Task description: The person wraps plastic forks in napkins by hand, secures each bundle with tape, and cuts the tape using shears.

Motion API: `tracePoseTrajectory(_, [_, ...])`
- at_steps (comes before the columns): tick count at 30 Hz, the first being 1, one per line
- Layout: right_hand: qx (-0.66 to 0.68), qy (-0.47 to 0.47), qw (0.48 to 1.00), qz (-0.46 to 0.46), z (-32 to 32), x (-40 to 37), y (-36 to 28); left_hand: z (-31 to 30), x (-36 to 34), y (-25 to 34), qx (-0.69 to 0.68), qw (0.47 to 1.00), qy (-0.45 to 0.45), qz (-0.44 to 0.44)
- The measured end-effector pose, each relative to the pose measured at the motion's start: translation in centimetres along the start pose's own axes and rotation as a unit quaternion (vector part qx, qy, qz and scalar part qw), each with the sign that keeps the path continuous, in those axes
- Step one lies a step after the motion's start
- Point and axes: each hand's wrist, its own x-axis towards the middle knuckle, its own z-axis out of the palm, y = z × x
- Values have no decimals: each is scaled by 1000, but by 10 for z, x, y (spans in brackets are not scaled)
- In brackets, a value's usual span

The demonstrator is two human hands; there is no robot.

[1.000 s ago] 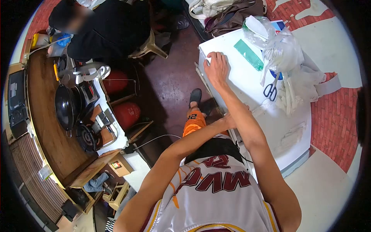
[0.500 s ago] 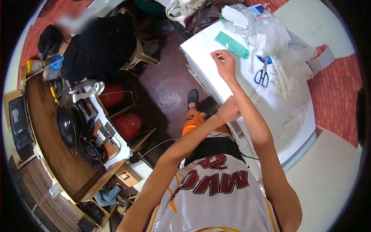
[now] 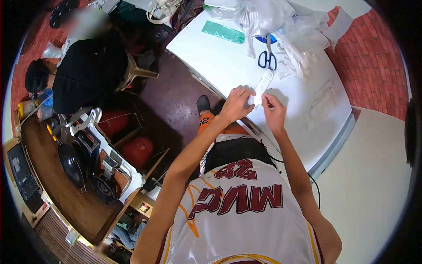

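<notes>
A white plastic fork [image 3: 265, 81], its tines pointing away from me, lies along the front of the white tabletop [image 3: 303, 127]. My left hand [image 3: 238, 104] is closed at its near end, where something white and thin bunches around the handle. Just to the right, my right hand [image 3: 275, 112] has thumb and forefinger pinched against that white part; what the fingertips grip is too small to make out. Scissors with dark handles [image 3: 267, 60] lie beyond the tines. Farther left is a green packet [image 3: 223, 32].
Clear plastic bags [image 3: 263, 15] crowd the table's back, with wrapped white utensils [image 3: 295, 59] beside the scissors. Across the aisle, a person in black [image 3: 90, 70] sits near a wooden counter [image 3: 48, 163] that holds a black wok [image 3: 71, 165]. A red gas cylinder [image 3: 137, 151] stands below.
My right hand has drawn back from near the green packet to the table's front. My left hand has moved left and forward onto the fork. The view has shifted.
</notes>
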Motion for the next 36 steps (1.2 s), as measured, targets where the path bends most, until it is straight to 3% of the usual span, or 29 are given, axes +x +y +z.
tracePoseTrajectory(6, [-99, 36, 989, -105, 13, -1, 13, 2, 1, 2, 19, 1000, -17, -10])
tracePoseTrajectory(15, [-142, 60, 982, -111, 11, 5, 10, 2, 1, 5, 28, 999, -34, -21])
tracePoseTrajectory(21, [-99, 83, 991, -22, 12, 14, 18, -1, 3, 6, 26, 997, -57, -35])
tracePoseTrajectory(30, [-190, 65, 973, -118, 10, 13, 13, 1, 1, 7, 34, 999, -31, -20])
tracePoseTrajectory(36, [-150, 78, 982, -86, 8, 15, 11, 7, 3, 16, 55, 998, 0, -24])
